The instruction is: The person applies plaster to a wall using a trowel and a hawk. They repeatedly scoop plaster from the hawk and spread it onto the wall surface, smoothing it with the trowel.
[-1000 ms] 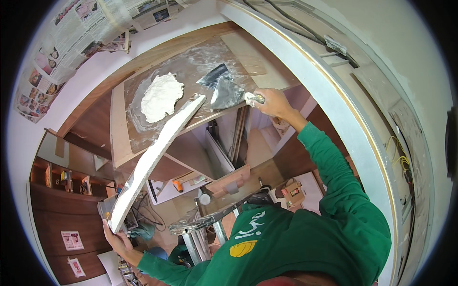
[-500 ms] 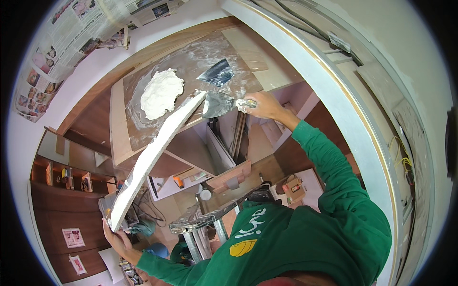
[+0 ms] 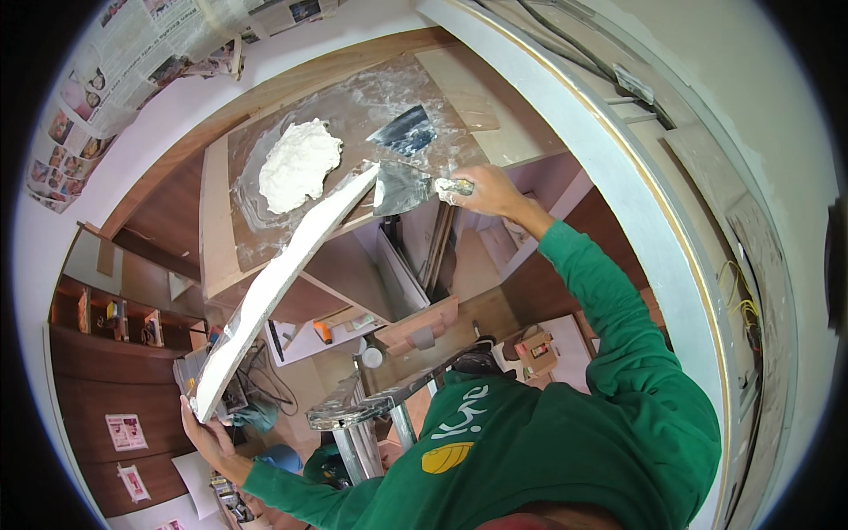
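A long narrow strip (image 3: 286, 263) coated in white paste slants from the lower left to the work board (image 3: 353, 97), with my left hand (image 3: 215, 442) gripping its lower end. My right hand (image 3: 486, 193) is closed on the paste-smeared handle of a wide putty knife (image 3: 399, 190), whose blade lies against or just beside the strip's upper end. On the board are a mound of white paste (image 3: 299, 166) and, behind the held knife, a second dark blade (image 3: 405, 131).
Below are a metal ladder (image 3: 353, 417), a white panel with an orange tool (image 3: 323, 332), a cardboard box (image 3: 535, 353), cables and a dark wood shelf unit (image 3: 124, 322). A long white ledge (image 3: 671, 221) curves along the right. Newspaper (image 3: 106, 88) covers the upper left.
My right hand has moved left with the putty knife, bringing the blade to the strip's upper end. My left hand and the strip's lower end sit slightly higher and further left in view.
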The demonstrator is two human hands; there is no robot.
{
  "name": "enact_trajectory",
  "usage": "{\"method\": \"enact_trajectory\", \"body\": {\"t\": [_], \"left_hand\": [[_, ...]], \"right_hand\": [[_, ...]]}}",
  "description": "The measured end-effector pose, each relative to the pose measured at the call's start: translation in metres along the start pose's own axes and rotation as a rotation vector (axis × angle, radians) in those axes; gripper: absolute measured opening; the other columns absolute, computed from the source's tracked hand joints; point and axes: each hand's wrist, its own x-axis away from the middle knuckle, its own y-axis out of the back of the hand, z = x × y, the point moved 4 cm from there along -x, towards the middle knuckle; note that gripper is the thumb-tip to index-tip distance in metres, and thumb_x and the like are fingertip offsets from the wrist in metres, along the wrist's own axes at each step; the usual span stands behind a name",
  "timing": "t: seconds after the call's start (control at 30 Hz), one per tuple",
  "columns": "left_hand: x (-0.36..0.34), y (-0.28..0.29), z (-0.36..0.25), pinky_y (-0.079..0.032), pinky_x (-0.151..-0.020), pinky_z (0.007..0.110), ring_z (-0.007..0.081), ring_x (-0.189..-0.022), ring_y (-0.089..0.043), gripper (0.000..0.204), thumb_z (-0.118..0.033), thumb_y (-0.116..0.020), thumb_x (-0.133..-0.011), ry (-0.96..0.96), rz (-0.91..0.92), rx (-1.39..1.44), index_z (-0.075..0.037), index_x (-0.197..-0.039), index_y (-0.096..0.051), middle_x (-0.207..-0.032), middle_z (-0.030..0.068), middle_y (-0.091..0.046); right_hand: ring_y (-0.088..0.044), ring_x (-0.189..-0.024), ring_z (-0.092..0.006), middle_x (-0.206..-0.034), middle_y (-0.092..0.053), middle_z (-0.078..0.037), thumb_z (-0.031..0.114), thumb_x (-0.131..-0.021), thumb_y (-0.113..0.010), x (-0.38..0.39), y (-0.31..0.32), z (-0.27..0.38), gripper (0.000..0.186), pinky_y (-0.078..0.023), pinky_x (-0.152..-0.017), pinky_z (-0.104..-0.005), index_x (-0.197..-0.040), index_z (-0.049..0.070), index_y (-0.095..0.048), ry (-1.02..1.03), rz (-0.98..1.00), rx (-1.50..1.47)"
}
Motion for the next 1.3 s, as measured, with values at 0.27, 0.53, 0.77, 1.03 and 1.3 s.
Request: {"method": "enact_trajectory", "body": {"t": [0.27, 0.53, 0.77, 1.03, 1.3], "left_hand": [[0.009, -0.019, -0.012, -0.051, -0.081, 0.026, 0.0128, -0.096, -0.063, 0.034, -0.025, -0.063, -0.097, -0.038, -0.046, -0.034, 0.0, -0.12, -0.061, -0.111, 0.0075, -0.064], [0.003, -0.015, -0.024, -0.043, -0.098, 0.024, 0.0127, -0.116, -0.05, 0.044, 0.006, -0.043, -0.099, -0.162, 0.0, -0.259, -0.002, -0.142, -0.048, -0.136, 0.0062, -0.047], [0.011, -0.034, -0.046, -0.047, -0.095, 0.028, 0.0127, -0.108, -0.058, 0.036, -0.015, -0.056, -0.1, -0.439, 0.088, -0.49, 0.0, -0.133, -0.054, -0.12, 0.0082, -0.06], [0.007, -0.071, -0.068, -0.051, -0.079, 0.024, 0.0109, -0.088, -0.063, 0.02, -0.018, -0.059, -0.1, -0.116, 0.118, 0.06, -0.001, -0.11, -0.062, -0.099, 0.0059, -0.065], [0.014, -0.098, -0.079, -0.052, -0.08, 0.025, 0.0095, -0.088, -0.063, 0.013, -0.014, -0.057, -0.1, -0.124, 0.175, 0.075, -0.001, -0.103, -0.06, -0.098, 0.0052, -0.065]], "right_hand": [[-0.066, -0.084, -0.0385, -0.089, -0.071, -0.017, 0.046, -0.075, -0.071, -0.02, 0.008, -0.006, 0.046, -0.052, -0.077, -0.0466, -0.104, 0.011, -0.074, 0.182, -0.008, 0.116], [-0.065, -0.085, -0.0399, -0.089, -0.07, -0.019, 0.044, -0.074, -0.072, -0.048, -0.003, 0.002, 0.047, -0.051, -0.078, -0.0474, -0.102, 0.007, -0.073, 0.298, 0.052, 0.108], [-0.065, -0.085, -0.0392, -0.091, -0.07, -0.019, 0.039, -0.072, -0.073, -0.062, -0.016, 0.045, 0.045, -0.051, -0.077, -0.0458, -0.1, 0.004, -0.071, 0.426, 0.055, 0.002], [-0.064, -0.084, -0.0393, -0.091, -0.068, -0.019, 0.031, -0.066, -0.072, -0.079, -0.024, 0.098, 0.04, -0.052, -0.073, -0.0446, -0.094, 0.002, -0.068, 0.521, 0.119, -0.068], [-0.064, -0.078, -0.0391, -0.086, -0.067, -0.018, 0.033, -0.066, -0.073, -0.076, -0.022, 0.167, 0.04, -0.051, -0.068, -0.0442, -0.091, 0.002, -0.068, 0.675, 0.108, -0.179]]}}
